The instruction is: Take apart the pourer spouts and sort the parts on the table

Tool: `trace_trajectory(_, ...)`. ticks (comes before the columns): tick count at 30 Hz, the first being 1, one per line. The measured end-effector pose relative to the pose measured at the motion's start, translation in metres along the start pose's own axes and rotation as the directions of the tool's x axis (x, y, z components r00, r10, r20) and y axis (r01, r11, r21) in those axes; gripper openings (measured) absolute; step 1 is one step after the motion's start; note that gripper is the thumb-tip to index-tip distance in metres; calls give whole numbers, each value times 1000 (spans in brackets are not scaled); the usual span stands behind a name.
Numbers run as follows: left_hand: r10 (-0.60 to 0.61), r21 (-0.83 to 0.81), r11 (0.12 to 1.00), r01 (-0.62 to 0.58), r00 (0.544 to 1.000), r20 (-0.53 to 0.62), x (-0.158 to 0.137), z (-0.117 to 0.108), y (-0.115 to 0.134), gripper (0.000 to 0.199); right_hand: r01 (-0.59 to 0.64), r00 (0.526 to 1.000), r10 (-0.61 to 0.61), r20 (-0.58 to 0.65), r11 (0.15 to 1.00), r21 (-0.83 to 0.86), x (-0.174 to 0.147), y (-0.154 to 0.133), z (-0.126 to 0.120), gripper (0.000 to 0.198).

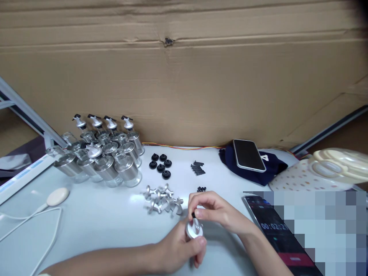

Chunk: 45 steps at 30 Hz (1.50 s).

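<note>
My left hand [184, 247] is closed around a silver pourer spout [194, 230] at the front of the table. Above it, my right hand [211, 209] pinches a small black cap [193, 215] at the tip of that spout. Whether the cap is fully seated I cannot tell. Just beyond my hands lies a pile of silver pourer spouts [163, 201]. Small black caps [201, 189] are grouped behind my right hand. Farther back are several round black stoppers [161, 167] and a bunch of thin black sticks [197, 168].
Several glass bottles [128, 172] with metal bands stand at the back left, some topped with pourers. A white cable with an oval puck [58, 196] lies at left. On the right are a phone [249, 155] on dark cloth, a phone showing a timer [273, 226], and a dotted container [299, 174].
</note>
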<state>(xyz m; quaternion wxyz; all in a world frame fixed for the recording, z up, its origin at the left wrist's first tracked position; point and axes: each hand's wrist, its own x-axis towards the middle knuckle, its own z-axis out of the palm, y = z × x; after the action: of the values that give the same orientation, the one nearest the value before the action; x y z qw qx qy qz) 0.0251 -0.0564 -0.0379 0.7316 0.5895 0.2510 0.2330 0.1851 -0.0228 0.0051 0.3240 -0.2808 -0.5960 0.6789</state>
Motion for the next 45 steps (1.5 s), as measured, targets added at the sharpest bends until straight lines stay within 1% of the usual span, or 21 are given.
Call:
trace_trajectory(3, -11, -100, 995, 14, 1000, 27, -2, -1, 1, 58, 9, 1000, -10, 15, 999, 40, 0, -2, 1, 25)
trace_trajectory(6, -54, -162, 985, 67, 995, 86, -4, -1, 3, 53, 96, 995, -95, -15, 990, 105, -2, -4, 1, 27)
trace_trajectory(8, -70, -220, 972, 88, 994, 86, -4, 0, 4, 54, 133, 990, -124, -73, 983, 130, -4, -6, 0, 27)
trace_trajectory(10, -70, -268, 960, 82, 996, 54, -3, 1, 4, 52, 121, 979, -99, -176, 985, 123, -6, -7, -4, 25)
trace_trajectory(11, -72, -271, 959, 81, 997, 42, -3, 1, 4, 51, 105, 966, -75, -248, 988, 110, -7, -7, -7, 24)
trace_trajectory(12, -76, -261, 962, 84, 996, 40, -2, 1, 4, 51, 88, 943, -52, -328, 992, 95, -7, -7, -11, 23)
trace_trajectory(13, -84, -243, 966, 92, 996, 43, -2, 1, 5, 53, 78, 909, -40, -415, 994, 76, -7, -7, -15, 24)
trace_trajectory(15, -97, -202, 974, 106, 994, 49, -2, 1, 5, 56, 56, 817, -47, -575, 998, -2, -6, -6, -24, 29)
trace_trajectory(16, -104, -189, 976, 111, 993, 49, -3, 1, 5, 57, 24, 771, -58, -634, 998, -62, -6, -5, -29, 32)
trace_trajectory(17, -110, -181, 977, 117, 993, 48, -3, 1, 4, 57, -22, 733, -74, -677, 991, -132, -6, -3, -33, 33)
trace_trajectory(18, -112, -177, 977, 119, 993, 46, -3, 1, 4, 57, -81, 704, -90, -704, 975, -205, -7, -2, -37, 32)
trace_trajectory(19, -113, -177, 977, 119, 993, 43, -3, 1, 4, 56, -152, 685, -99, -721, 949, -275, -7, 0, -41, 30)
trace_trajectory(20, -112, -174, 978, 118, 993, 41, -2, 1, 4, 55, -227, 678, -99, -728, 914, -335, -7, 2, -43, 27)
trace_trajectory(22, -111, -167, 979, 116, 993, 39, -2, 1, 3, 53, -369, 686, -81, -723, 818, -441, -8, 6, -46, 20)
trace_trajectory(25, -112, -160, 980, 116, 993, 37, -2, 1, 3, 52, -546, 710, -10, -705, 625, -559, -8, 9, -47, 9)
trace_trajectory(27, -112, -163, 980, 117, 993, 35, -2, 1, 4, 53, -608, 710, 31, -704, 532, -589, -8, 9, -46, 11)
trace_trajectory(29, -120, -164, 979, 124, 992, 36, -3, 2, 4, 54, -633, 712, 58, -699, 483, -605, -8, 9, -46, 13)
trace_trajectory(32, -127, -152, 980, 130, 992, 27, -3, 2, 4, 55, -631, 730, 65, -681, 448, -633, -7, 9, -45, 18)
trace_trajectory(38, -122, -127, 984, 123, 992, 19, -3, 1, 5, 54, -616, 750, 74, -657, 437, -655, -5, 12, -42, 24)
trace_trajectory(45, -125, -118, 985, 126, 992, 14, -3, 1, 4, 55, -604, 769, 127, -627, 467, -646, -4, 13, -39, 26)
